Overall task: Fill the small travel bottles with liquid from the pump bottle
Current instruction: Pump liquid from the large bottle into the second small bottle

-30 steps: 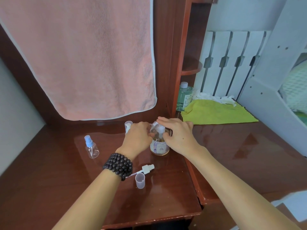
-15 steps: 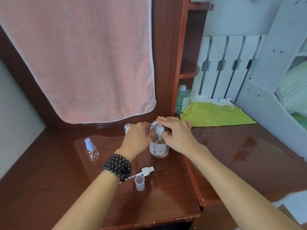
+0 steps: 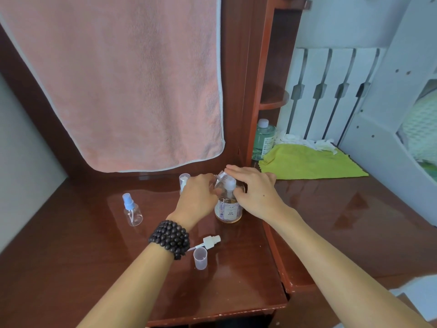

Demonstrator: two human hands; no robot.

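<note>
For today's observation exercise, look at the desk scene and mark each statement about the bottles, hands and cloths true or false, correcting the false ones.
1. The left hand holds a small clear bottle tilted at the pump bottle's spout. True.
2. The spray bottle with the blue top lies on its side. False: it stands upright, left of the hands.
3. A loose white sprayer head lies on the desk beside a small clear cap. True.
4. The green cloth hangs on the wall. False: it lies flat on the desk; the pink towel hangs.
5. The right hand rests on the green cloth. False: it is at the pump bottle's head.
</note>
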